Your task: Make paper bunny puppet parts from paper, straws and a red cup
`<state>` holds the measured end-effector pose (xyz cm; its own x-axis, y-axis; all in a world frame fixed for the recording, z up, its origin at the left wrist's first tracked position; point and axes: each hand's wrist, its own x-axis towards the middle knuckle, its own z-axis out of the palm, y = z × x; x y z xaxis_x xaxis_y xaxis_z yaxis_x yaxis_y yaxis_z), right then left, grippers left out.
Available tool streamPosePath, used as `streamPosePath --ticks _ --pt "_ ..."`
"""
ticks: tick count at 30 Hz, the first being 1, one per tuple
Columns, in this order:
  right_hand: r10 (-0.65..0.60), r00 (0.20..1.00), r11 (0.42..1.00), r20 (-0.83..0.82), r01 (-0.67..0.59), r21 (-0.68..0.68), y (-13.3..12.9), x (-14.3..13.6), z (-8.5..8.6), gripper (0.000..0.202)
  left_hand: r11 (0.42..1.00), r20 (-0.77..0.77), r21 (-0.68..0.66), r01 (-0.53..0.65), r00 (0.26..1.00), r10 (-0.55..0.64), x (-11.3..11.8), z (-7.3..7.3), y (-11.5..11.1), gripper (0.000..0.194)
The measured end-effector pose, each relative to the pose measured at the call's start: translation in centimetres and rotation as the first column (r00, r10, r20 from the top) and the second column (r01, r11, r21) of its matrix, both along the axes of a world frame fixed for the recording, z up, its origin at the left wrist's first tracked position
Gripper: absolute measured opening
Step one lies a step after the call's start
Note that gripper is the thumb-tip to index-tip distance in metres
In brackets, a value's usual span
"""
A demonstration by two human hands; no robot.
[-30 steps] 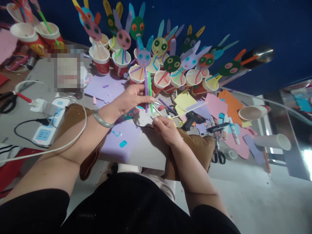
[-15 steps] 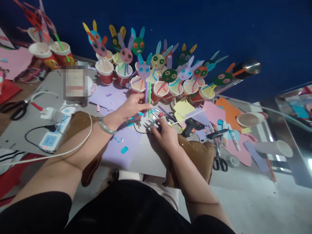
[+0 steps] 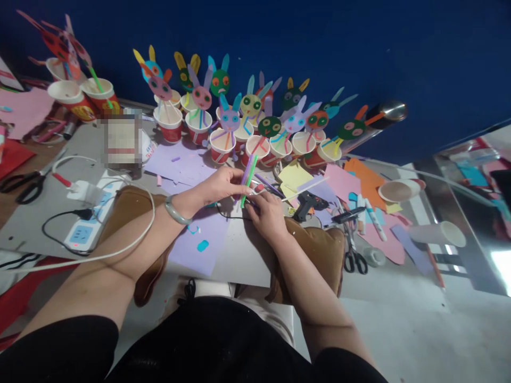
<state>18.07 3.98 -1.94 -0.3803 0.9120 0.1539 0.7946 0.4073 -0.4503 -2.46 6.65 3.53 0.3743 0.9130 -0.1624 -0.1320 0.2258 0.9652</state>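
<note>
Pinched in my left hand [image 3: 225, 186] are a green straw [image 3: 249, 178] and a purple straw [image 3: 246, 169], tilted side by side over the table. My right hand [image 3: 268, 213] is close beside their lower ends, its fingers curled; what it holds is too small and dark to make out. Purple paper [image 3: 202, 255] with small blue scraps lies below my left wrist. Behind the hands stand paper cups [image 3: 222, 143] with paper rabbit heads [image 3: 230, 119] on straws.
A glue gun [image 3: 309, 205], scissors [image 3: 353, 255] and coloured paper [image 3: 344, 183] lie to the right. A power strip [image 3: 90, 223] with cables is at the left; one white cable crosses my left forearm. Brown cushioned pads [image 3: 319, 255] lie under both arms. A metal flask [image 3: 389, 114] lies at the back.
The two straws have tilted to the right at the top and come closer to my right hand. The whole view has shifted slightly.
</note>
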Motion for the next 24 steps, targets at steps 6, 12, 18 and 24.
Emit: streamPosePath --ticks 6,12,18,24 --pt "-0.229 0.682 0.961 -0.694 0.047 -0.272 0.3 -0.1 1.4 0.048 0.975 -0.071 0.000 0.223 0.972 -0.222 0.7 -0.4 -0.5 0.029" --pt "-0.373 0.440 0.894 -0.817 -0.067 -0.443 0.0 -0.3 2.2 0.053 0.920 -0.219 0.025 0.391 0.900 -0.377 1.4 -1.0 -1.3 0.025" --pt "-0.338 0.516 0.899 -0.787 -0.071 -0.432 -0.3 0.1 2.1 0.055 0.931 -0.232 0.073 0.357 0.914 -0.333 1.3 -1.2 -1.2 0.037" --pt "-0.331 0.515 0.873 -0.791 -0.150 -0.464 -0.4 -0.1 2.1 0.054 0.966 -0.146 0.076 0.246 0.961 -0.233 1.0 -0.9 -0.9 0.030"
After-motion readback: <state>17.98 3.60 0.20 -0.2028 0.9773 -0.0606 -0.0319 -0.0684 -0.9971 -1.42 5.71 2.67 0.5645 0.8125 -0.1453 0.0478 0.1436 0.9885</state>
